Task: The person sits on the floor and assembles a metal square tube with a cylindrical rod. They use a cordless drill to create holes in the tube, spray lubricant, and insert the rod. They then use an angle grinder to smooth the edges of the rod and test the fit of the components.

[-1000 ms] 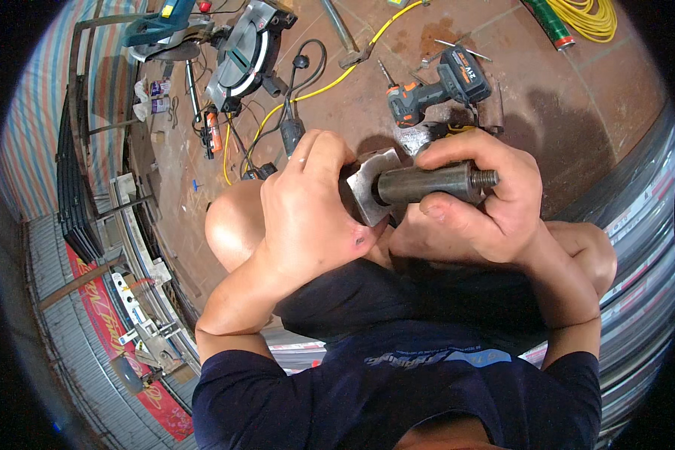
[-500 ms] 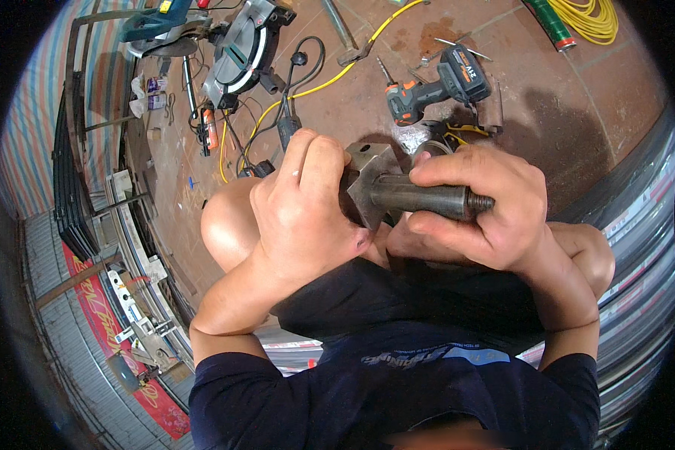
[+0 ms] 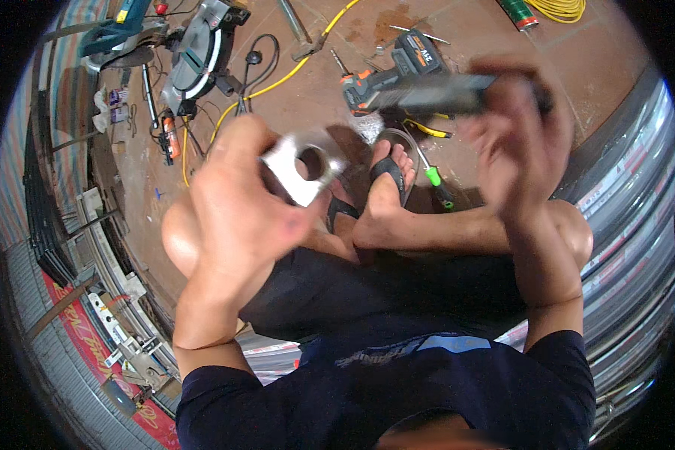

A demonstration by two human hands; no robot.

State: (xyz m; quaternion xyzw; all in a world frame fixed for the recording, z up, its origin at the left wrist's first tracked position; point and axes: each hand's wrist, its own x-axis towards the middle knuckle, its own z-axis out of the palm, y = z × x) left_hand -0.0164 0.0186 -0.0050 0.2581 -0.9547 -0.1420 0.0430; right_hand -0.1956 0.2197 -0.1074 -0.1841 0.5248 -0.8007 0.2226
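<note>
**Plate in one hand, rod in the other**

Head view: the person sits with knees bent over a reddish-brown floor (image 3: 600, 67). The left hand (image 3: 236, 202) is raised in front of the chest, and its fingers (image 3: 277, 225) are curled around a flat, silvery metal plate with a round hole through it (image 3: 305, 166). The plate juts out past the fingertips to the right, hole fully in sight, pinched at its lower left edge.

The right hand (image 3: 514, 142) is lifted higher and to the right, blurred. Its fingers are closed about a dark, cylindrical metal rod (image 3: 435, 94) that lies roughly level and sticks out leftward from the fist. Rod and plate are apart, with a clear gap between the rod's free end and the plate.

On the floor beyond the hands lie a grey and orange cordless drill (image 3: 394, 71), a green-handled screwdriver (image 3: 433, 176) beside a sandalled foot (image 3: 386, 187), a yellow cable (image 3: 292, 71) and a mitre saw with a round guard (image 3: 202, 45). Corrugated metal sheeting (image 3: 630, 195) runs along the right.
</note>
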